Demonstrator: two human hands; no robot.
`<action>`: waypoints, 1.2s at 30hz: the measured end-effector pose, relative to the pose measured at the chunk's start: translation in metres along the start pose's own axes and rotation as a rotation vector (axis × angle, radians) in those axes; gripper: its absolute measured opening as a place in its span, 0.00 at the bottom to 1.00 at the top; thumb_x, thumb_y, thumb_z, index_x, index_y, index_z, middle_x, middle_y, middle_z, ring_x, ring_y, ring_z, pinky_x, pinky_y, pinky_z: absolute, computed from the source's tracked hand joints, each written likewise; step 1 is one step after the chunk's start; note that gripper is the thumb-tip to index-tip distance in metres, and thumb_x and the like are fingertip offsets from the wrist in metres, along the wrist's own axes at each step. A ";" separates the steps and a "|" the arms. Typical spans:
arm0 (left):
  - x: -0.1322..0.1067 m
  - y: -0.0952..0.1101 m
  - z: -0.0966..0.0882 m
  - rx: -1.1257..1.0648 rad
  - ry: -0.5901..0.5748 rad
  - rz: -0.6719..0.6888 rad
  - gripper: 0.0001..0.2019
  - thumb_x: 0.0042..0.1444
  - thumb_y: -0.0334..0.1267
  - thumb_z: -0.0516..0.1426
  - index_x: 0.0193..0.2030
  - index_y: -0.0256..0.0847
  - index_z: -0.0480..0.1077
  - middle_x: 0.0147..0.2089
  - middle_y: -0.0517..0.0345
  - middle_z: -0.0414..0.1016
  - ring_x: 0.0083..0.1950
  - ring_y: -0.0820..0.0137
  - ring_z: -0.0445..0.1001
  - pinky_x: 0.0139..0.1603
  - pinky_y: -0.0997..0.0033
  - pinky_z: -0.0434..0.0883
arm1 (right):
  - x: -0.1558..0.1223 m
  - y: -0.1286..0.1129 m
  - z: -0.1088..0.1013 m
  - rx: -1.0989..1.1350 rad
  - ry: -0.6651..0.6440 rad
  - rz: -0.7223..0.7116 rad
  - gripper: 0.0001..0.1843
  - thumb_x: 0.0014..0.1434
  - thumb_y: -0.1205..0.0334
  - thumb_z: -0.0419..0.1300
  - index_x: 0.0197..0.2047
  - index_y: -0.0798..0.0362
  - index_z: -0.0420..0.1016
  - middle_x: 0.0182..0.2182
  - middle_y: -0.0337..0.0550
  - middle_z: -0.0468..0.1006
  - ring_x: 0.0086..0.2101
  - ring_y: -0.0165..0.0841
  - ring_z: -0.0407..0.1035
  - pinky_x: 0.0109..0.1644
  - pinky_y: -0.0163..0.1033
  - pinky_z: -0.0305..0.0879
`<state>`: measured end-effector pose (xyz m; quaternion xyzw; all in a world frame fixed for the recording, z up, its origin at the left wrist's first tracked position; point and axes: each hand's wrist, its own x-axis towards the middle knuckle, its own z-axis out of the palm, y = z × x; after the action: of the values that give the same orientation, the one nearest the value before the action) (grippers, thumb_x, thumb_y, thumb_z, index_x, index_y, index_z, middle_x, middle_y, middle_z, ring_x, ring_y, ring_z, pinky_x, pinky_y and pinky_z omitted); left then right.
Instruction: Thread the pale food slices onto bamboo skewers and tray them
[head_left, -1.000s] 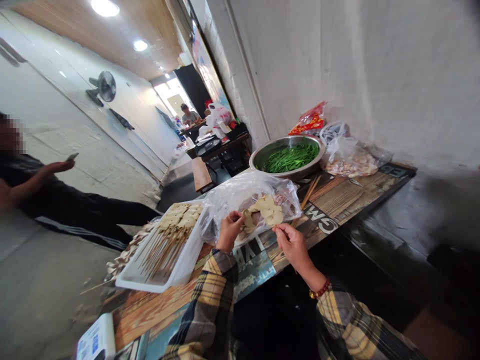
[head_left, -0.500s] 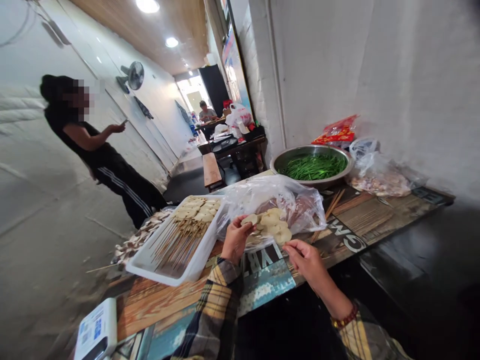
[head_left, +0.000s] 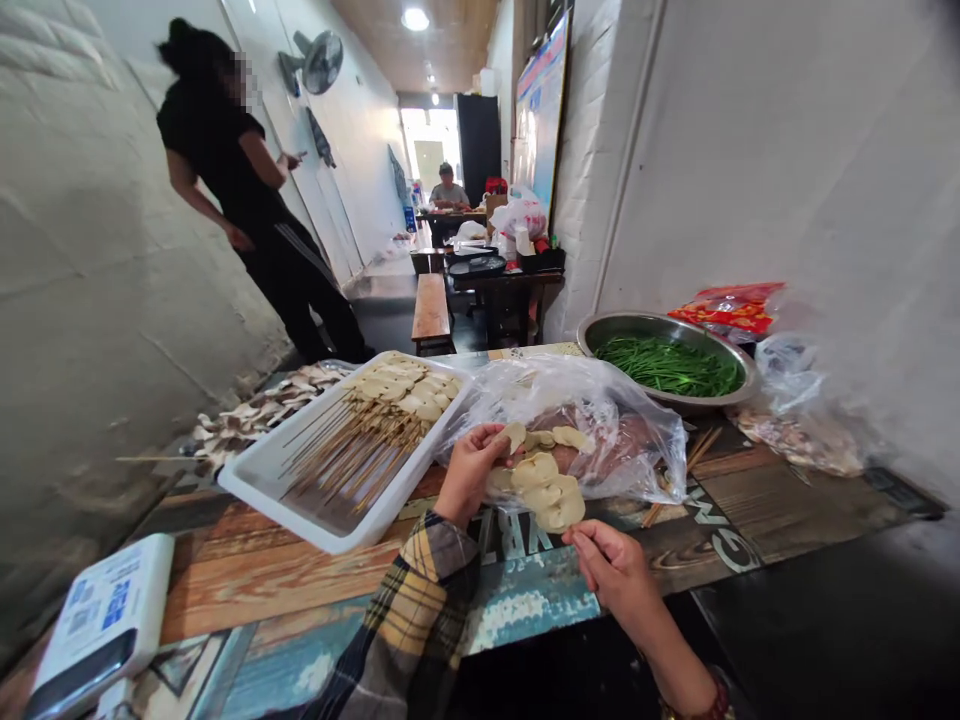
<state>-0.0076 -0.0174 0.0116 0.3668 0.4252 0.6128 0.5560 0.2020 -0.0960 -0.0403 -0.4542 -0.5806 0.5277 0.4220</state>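
My left hand [head_left: 469, 470] pinches a pale round slice [head_left: 514, 436] at the mouth of a clear plastic bag [head_left: 600, 425] full of such slices. My right hand [head_left: 611, 568] is closed on a thin bamboo skewer that carries a few threaded slices [head_left: 547, 490] between the two hands. A white tray [head_left: 270, 487] to the left holds several finished skewers [head_left: 367, 430] with slices at their far ends.
A steel bowl of green chives [head_left: 667, 362] stands at the back right, with a red packet [head_left: 731, 305] and another plastic bag [head_left: 802, 425] beside it. Loose skewers [head_left: 686, 462] lie on the wooden table [head_left: 300, 570]. A white device [head_left: 101, 620] sits at the near left. A person in black [head_left: 255, 200] stands in the aisle.
The view has swung left and straightened. My right hand has dropped a little toward me with the skewer, and the left hand has brought a slice nearer to it. The person in black has come upright in view.
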 end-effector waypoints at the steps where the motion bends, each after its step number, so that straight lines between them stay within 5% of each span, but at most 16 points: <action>1: 0.000 0.001 0.000 -0.002 -0.009 0.004 0.17 0.41 0.41 0.67 0.37 0.36 0.73 0.31 0.56 0.77 0.31 0.69 0.77 0.28 0.75 0.70 | -0.001 0.001 0.000 -0.006 0.005 0.001 0.23 0.60 0.43 0.55 0.33 0.56 0.75 0.12 0.30 0.60 0.15 0.25 0.52 0.20 0.32 0.49; 14: 0.002 -0.001 -0.006 0.036 0.009 0.055 0.14 0.42 0.41 0.67 0.33 0.35 0.73 0.28 0.56 0.77 0.25 0.74 0.72 0.26 0.75 0.70 | -0.002 -0.001 0.001 -0.009 -0.015 -0.012 0.23 0.55 0.41 0.61 0.32 0.56 0.77 0.16 0.34 0.64 0.16 0.24 0.54 0.19 0.31 0.51; 36: -0.002 0.004 -0.005 0.077 0.058 0.081 0.14 0.40 0.40 0.67 0.32 0.36 0.74 0.28 0.58 0.76 0.26 0.74 0.72 0.28 0.75 0.69 | 0.000 -0.001 0.003 -0.112 -0.025 -0.071 0.20 0.61 0.48 0.56 0.33 0.57 0.76 0.15 0.32 0.61 0.16 0.25 0.55 0.21 0.31 0.52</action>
<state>-0.0133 -0.0201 0.0138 0.3870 0.4492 0.6282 0.5038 0.1993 -0.0970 -0.0397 -0.4498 -0.6301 0.4847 0.4071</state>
